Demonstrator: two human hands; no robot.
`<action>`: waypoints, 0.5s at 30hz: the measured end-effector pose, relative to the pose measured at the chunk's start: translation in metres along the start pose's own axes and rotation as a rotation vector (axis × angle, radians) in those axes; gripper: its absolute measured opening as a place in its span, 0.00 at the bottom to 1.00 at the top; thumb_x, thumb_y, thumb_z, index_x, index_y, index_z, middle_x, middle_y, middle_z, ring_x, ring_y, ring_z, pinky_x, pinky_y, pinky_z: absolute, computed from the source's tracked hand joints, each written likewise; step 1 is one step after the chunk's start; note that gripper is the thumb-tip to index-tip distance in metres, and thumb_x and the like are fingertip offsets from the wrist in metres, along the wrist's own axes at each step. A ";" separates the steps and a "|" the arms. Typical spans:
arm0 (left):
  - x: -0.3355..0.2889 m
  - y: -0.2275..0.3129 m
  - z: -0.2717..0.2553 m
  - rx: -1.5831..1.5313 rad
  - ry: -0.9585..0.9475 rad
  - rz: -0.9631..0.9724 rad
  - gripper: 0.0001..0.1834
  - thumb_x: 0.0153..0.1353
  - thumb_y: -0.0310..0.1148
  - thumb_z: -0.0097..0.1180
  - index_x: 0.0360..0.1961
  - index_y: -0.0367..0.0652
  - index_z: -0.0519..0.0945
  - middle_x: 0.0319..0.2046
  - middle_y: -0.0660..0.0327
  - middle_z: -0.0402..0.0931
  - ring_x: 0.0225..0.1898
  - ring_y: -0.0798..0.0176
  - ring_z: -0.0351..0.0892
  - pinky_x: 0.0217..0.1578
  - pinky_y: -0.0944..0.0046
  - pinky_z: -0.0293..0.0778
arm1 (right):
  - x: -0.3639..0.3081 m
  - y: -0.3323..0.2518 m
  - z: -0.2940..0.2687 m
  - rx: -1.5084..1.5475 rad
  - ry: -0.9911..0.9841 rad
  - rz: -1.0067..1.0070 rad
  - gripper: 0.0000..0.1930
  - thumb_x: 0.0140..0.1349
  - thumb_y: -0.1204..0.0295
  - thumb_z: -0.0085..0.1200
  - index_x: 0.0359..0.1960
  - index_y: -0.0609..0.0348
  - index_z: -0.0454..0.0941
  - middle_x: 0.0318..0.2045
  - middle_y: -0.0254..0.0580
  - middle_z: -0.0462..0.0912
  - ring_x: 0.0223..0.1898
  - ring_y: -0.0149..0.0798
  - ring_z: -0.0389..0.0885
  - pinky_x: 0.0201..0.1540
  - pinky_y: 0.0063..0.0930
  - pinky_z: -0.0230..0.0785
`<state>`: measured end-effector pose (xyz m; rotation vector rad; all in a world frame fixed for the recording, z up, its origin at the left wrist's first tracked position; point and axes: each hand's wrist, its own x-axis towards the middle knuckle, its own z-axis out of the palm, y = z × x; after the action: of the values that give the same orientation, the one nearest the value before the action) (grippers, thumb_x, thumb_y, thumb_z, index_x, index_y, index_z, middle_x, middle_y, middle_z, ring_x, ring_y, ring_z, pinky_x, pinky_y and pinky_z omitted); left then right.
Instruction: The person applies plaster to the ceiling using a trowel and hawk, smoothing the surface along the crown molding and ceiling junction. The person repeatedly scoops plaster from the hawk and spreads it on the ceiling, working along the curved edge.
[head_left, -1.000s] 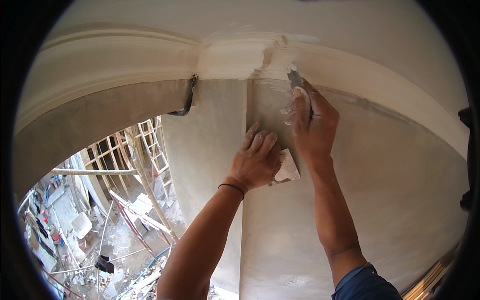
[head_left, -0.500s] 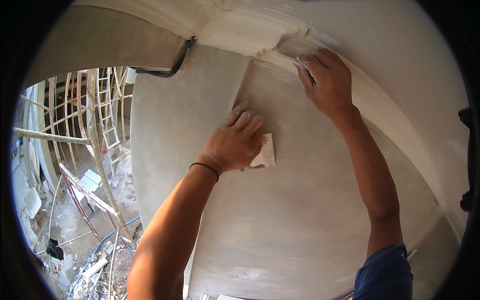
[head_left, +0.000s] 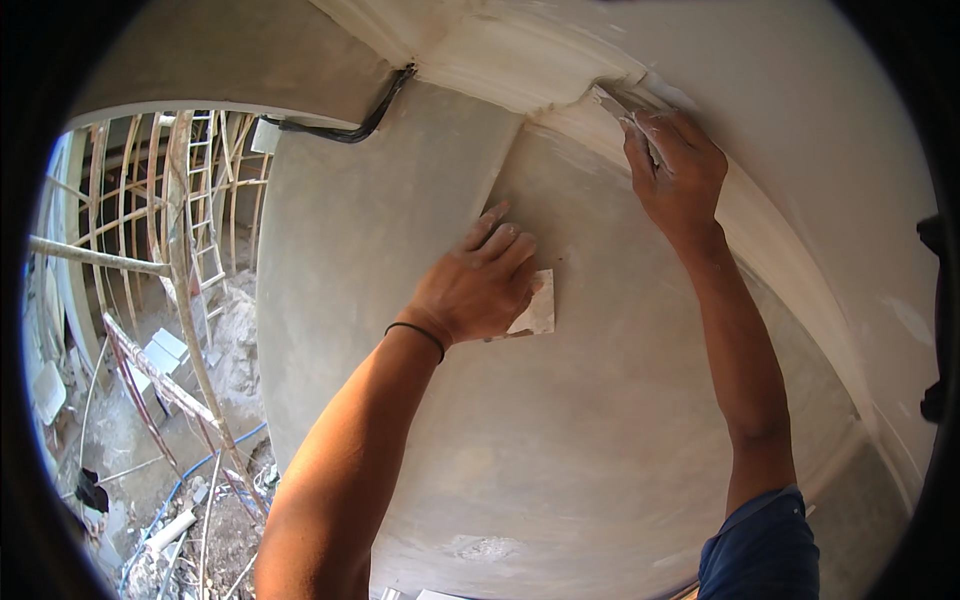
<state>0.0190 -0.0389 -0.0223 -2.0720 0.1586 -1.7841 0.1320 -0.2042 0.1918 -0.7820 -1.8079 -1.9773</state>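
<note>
My right hand (head_left: 680, 172) is raised to the cornice (head_left: 735, 198) where wall and ceiling meet. Between its thumb and fingers is a thin flat scraper (head_left: 612, 105), its blade against the moulding and seen nearly edge-on. White compound coats the fingertips. Lower and to the left, my left hand (head_left: 485, 275) rests by the wall (head_left: 560, 420), close to a vertical corner line, its index finger stretched upward and the others curled. Beneath that palm a square, white-smeared plate (head_left: 538, 308) sticks out, gripped by the curled fingers. Its handle, if any, is hidden.
A black cable (head_left: 375, 115) emerges at the upper left beside the wall's edge. Beyond that edge, well below, stand scaffold poles (head_left: 180, 215) and a ladder (head_left: 203, 200). Rubble (head_left: 235, 335) and a blue hose (head_left: 190, 475) lie on the ground there.
My right hand has slid a little right along the cornice, and its scraper has turned from showing its face to nearly edge-on. My left hand keeps its place on the wall.
</note>
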 end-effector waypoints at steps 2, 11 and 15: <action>0.000 0.001 0.000 -0.002 0.003 -0.001 0.14 0.68 0.42 0.67 0.41 0.42 0.85 0.52 0.58 0.79 0.59 0.51 0.79 0.80 0.42 0.66 | 0.001 0.000 -0.004 -0.005 -0.036 0.036 0.08 0.59 0.79 0.74 0.39 0.58 0.88 0.34 0.39 0.88 0.34 0.44 0.87 0.35 0.36 0.80; 0.001 0.000 0.002 0.007 0.036 0.010 0.14 0.69 0.43 0.66 0.39 0.41 0.86 0.50 0.58 0.79 0.58 0.51 0.79 0.80 0.42 0.66 | 0.014 -0.005 -0.009 -0.153 -0.171 0.019 0.07 0.61 0.79 0.74 0.41 0.61 0.90 0.34 0.44 0.90 0.33 0.46 0.88 0.37 0.34 0.80; 0.001 0.001 0.000 -0.003 0.026 0.009 0.14 0.69 0.42 0.66 0.38 0.41 0.85 0.49 0.58 0.79 0.58 0.52 0.79 0.80 0.42 0.66 | 0.014 -0.005 -0.008 -0.159 -0.103 0.012 0.07 0.62 0.78 0.74 0.41 0.62 0.91 0.36 0.46 0.92 0.33 0.47 0.90 0.38 0.35 0.83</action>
<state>0.0192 -0.0399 -0.0214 -2.0477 0.1770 -1.8073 0.1167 -0.2102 0.1959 -0.9569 -1.7118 -2.1287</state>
